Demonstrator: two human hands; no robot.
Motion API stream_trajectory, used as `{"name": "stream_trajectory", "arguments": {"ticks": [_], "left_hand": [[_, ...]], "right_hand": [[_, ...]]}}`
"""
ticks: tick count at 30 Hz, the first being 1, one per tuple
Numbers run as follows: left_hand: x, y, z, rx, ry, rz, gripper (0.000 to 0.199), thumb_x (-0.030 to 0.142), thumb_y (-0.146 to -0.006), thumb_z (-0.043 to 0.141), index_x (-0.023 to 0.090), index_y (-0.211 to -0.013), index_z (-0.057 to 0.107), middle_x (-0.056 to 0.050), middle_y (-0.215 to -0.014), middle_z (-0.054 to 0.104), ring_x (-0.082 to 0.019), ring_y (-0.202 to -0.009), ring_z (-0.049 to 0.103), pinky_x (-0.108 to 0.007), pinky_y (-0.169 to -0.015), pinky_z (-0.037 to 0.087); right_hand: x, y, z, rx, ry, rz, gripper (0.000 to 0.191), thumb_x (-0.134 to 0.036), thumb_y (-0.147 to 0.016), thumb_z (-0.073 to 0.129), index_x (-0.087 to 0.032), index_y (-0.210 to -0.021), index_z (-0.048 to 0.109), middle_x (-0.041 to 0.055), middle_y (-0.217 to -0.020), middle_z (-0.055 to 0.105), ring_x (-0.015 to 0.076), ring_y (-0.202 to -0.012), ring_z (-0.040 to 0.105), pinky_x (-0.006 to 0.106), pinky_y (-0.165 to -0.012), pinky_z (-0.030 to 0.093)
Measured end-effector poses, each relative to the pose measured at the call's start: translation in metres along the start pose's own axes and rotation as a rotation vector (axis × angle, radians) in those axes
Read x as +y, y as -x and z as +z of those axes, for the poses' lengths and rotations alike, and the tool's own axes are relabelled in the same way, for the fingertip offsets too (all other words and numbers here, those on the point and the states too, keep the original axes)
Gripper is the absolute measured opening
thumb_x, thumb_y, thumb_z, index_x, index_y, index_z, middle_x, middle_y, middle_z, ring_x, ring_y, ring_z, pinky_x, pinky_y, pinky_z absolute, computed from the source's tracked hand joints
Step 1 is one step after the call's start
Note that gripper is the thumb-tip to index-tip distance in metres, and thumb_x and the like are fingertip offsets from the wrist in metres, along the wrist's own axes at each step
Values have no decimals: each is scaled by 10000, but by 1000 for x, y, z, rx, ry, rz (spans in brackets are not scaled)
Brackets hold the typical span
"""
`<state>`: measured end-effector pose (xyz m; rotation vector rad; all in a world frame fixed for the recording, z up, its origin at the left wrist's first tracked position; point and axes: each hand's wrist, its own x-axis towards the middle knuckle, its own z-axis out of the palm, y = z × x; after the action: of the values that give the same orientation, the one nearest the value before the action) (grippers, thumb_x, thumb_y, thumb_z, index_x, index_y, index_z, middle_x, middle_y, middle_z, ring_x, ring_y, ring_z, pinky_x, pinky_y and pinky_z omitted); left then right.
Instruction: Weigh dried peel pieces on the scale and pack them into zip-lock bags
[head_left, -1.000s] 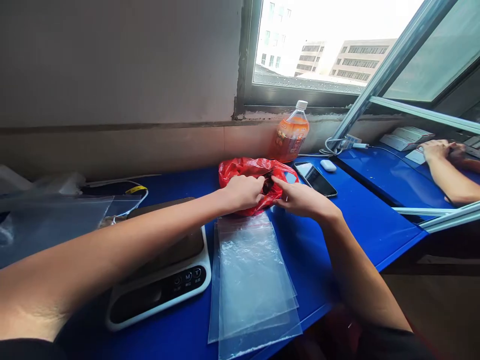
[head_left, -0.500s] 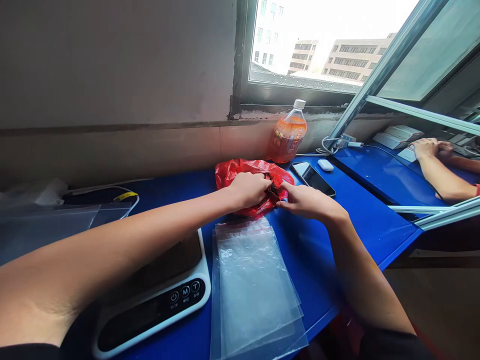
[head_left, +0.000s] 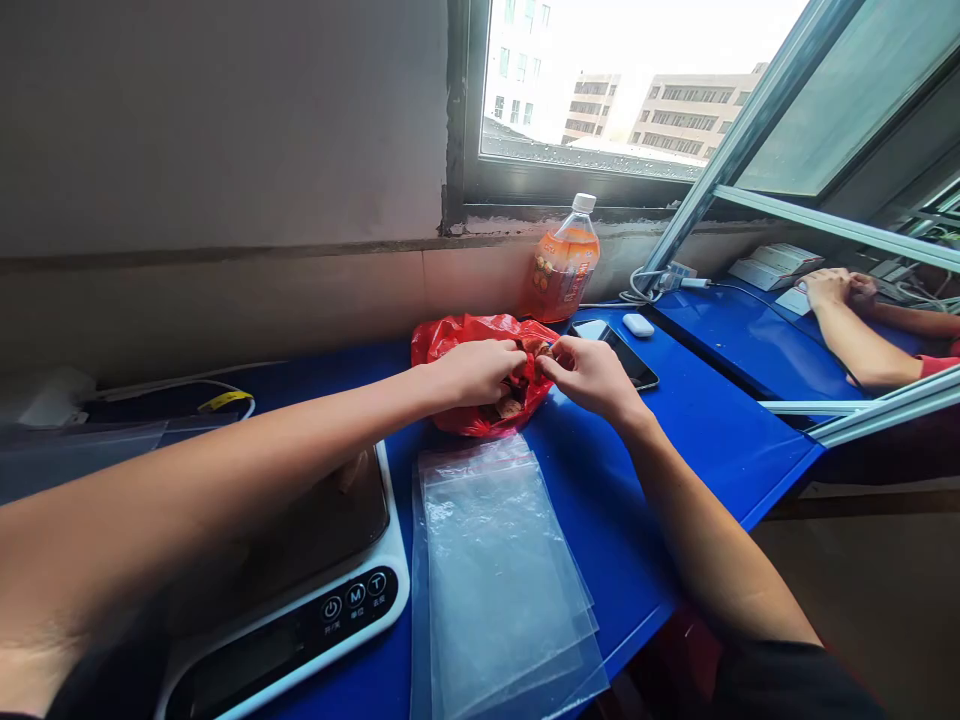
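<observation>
A red plastic bag (head_left: 459, 334) lies crumpled against the wall side of the blue table, its mouth spread. Inside it are brown, dried-looking pieces (head_left: 510, 408), whose kind I cannot make out. My left hand (head_left: 481, 372) is closed, its fingers curled at the bag's mouth with red film around them. Thumb and fingers of my right hand (head_left: 589, 372) pinch at the bag's right rim, close to a brown piece. Just in front of the bag lie several clear zip bags (head_left: 499, 560). A kitchen scale (head_left: 367, 600) sits under my left forearm, with something brownish on its dark plate.
Behind the bag stands an orange drink bottle (head_left: 566, 265). A phone (head_left: 634, 365) and a white earbud case (head_left: 638, 325) lie to its right. A metal frame (head_left: 750, 130) divides off another blue table, where another person's hands (head_left: 832, 287) are. More clear bags (head_left: 82, 455) lie left.
My right hand has closed its fingers at the bag's rim. My left hand has shifted slightly, and the brown pieces now show below it. The whole view has moved a little.
</observation>
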<state>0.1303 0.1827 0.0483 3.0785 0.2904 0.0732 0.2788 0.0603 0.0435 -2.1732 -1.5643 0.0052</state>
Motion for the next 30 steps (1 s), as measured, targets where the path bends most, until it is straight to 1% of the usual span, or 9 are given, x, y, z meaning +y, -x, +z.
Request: {"name": "stream_trajectory", "arguments": {"ticks": [3, 6, 10, 12, 15, 18, 21, 25, 30], "left_hand": [[-11, 8, 1, 14, 36, -31, 229, 177, -857, 545, 147, -1071, 621, -82, -1008, 689, -214, -897, 660, -271, -740, 497], [-18, 12, 4, 11, 52, -54, 226, 133, -888, 453, 151, -995, 652, -78, -939, 707, -198, -809, 668, -263, -681, 483], [-19, 10, 4, -9, 51, -59, 209, 159, -853, 516, 173, -956, 697, -66, -931, 723, -202, -806, 673, -260, -674, 475], [-19, 9, 2, -12, 42, -69, 201, 193, -831, 557, 184, -958, 713, -66, -956, 722, -209, -819, 673, -264, -674, 473], [-17, 12, -2, -15, 24, -69, 195, 224, -824, 572, 231, -938, 731, -40, -1005, 714, -202, -828, 670, -260, -675, 468], [-15, 18, -5, -12, -4, -90, 201, 214, -836, 538, 215, -870, 736, -52, -938, 721, -212, -802, 668, -267, -646, 456], [-15, 21, -7, 10, -1, -116, 218, 195, -840, 516, 200, -855, 734, -57, -887, 729, -209, -789, 669, -263, -641, 450], [-20, 21, -10, 66, 51, -136, 238, 203, -858, 491, 211, -877, 729, -34, -864, 738, -195, -779, 670, -260, -653, 454], [-25, 20, -11, 113, 117, -155, 216, 182, -839, 523, 192, -913, 726, -29, -872, 745, -175, -786, 677, -241, -694, 472]], "right_hand": [[-5, 1, 9, 105, -234, 7, 275, -419, -826, 587, -170, -710, 599, 7, -614, 611, 132, -571, 527, 253, -554, 354], [-11, 1, 19, 37, -556, 39, 305, -458, -788, 626, -154, -815, 630, 25, -674, 652, 147, -608, 576, 260, -570, 430], [-14, 1, 30, -72, -893, 13, 414, -421, -785, 642, -147, -1093, 610, 67, -855, 715, 195, -766, 671, 338, -715, 553], [-12, 1, 32, -57, -836, -37, 487, -348, -800, 626, -161, -1243, 552, 81, -950, 719, 218, -874, 685, 378, -806, 561], [-9, 3, 32, -39, -632, -132, 692, -250, -828, 561, -181, -1474, 325, 104, -1090, 691, 235, -1021, 662, 421, -913, 537], [-5, 5, 29, -88, -423, -300, 765, -235, -840, 543, -187, -1526, 208, 152, -1362, 547, 254, -1227, 557, 453, -1046, 455], [-4, 8, 23, -155, -187, -373, 718, -283, -847, 584, -146, -1490, 295, 188, -1472, 421, 294, -1341, 437, 469, -1118, 366], [-6, 12, 11, -276, 13, -292, 500, -324, -885, 588, -168, -1354, 511, 163, -1285, 541, 283, -1211, 526, 427, -1041, 422], [-14, 17, -4, -334, 77, -327, 245, -323, -910, 583, -198, -1101, 674, 125, -1177, 528, 213, -1064, 564, 336, -972, 447]]}}
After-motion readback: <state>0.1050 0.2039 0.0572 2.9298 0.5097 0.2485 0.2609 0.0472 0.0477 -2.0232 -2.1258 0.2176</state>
